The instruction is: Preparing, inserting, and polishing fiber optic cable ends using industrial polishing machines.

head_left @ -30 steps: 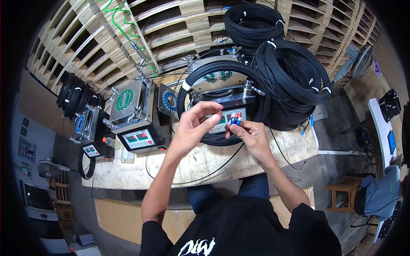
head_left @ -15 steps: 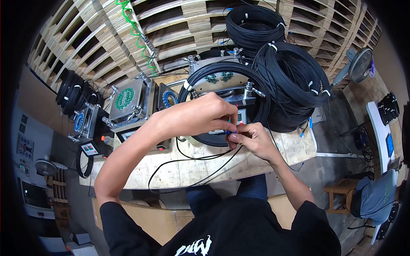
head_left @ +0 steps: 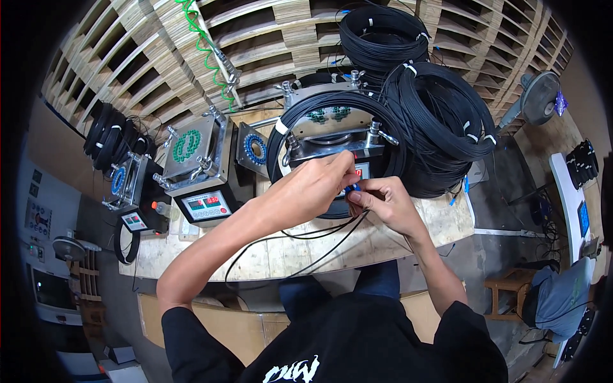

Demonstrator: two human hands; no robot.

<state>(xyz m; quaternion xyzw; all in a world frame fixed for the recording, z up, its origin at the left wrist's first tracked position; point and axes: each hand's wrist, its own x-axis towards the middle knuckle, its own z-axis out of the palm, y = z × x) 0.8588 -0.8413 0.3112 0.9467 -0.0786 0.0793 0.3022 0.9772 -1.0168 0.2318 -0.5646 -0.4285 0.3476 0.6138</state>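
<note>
While your left hand (head_left: pixel 316 185) pinches a small blue connector (head_left: pixel 355 188) with closed fingertips, your right hand (head_left: pixel 380 201) grips the same connector from the other side, fingers curled tight. Both meet near the worktop's (head_left: pixel 440 220) far edge, just before the winding machine (head_left: pixel 335 137) ringed by black cable (head_left: pixel 281 137); 2 thin cable strands (head_left: pixel 306 246) trail toward the near edge.

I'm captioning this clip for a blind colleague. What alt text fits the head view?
A person's left hand and right hand meet over a wooden workbench, pinching a small blue connector on a thin black cable. Behind them stands a metal winding machine ringed by a black cable coil.
</note>
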